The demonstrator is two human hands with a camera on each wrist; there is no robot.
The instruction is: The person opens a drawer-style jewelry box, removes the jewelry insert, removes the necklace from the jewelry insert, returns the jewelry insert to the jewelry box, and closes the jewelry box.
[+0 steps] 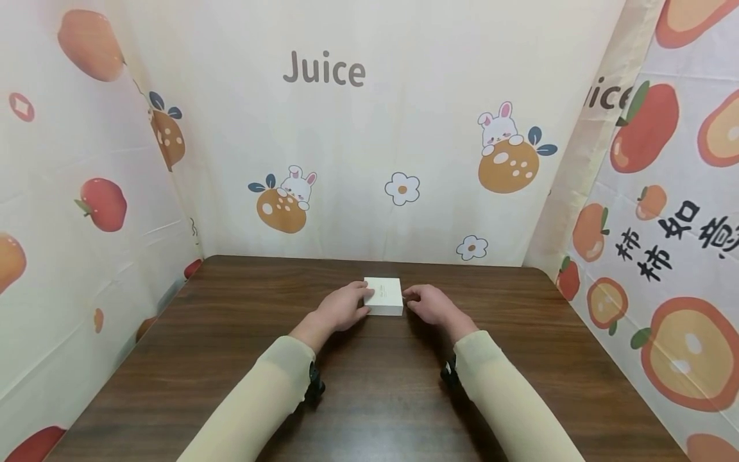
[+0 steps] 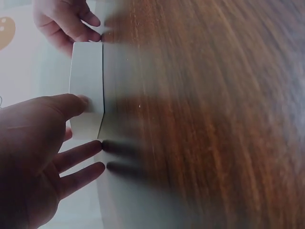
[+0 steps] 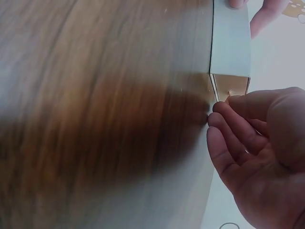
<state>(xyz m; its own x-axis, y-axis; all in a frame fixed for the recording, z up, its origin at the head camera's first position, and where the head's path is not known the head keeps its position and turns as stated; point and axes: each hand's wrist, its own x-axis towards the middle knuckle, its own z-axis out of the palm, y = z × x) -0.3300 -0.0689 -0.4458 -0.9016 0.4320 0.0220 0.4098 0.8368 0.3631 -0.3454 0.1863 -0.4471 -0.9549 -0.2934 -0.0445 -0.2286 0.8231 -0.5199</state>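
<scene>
A small flat white box [image 1: 384,294] with fine print on its top lies on the table toward its back edge. My left hand [image 1: 342,307] holds the box's left end, thumb against the near side and a finger across the top; two other fingers stretch toward the tabletop in the left wrist view. At the right end is my right hand [image 1: 432,305]. In the right wrist view its thumb and forefinger pinch a small tab at the box's tan inner end [image 3: 229,84], framed by the white outer sleeve [image 3: 231,43]. The fingertips mostly hide the tab.
The dark wood-grain table [image 1: 369,398] carries the box. Cloth curtains printed with fruit, rabbits and lettering hang behind the table [image 1: 346,128] and along both sides. A dark wrist device [image 1: 314,385] shows at the left cuff, and another [image 1: 450,372] at the right.
</scene>
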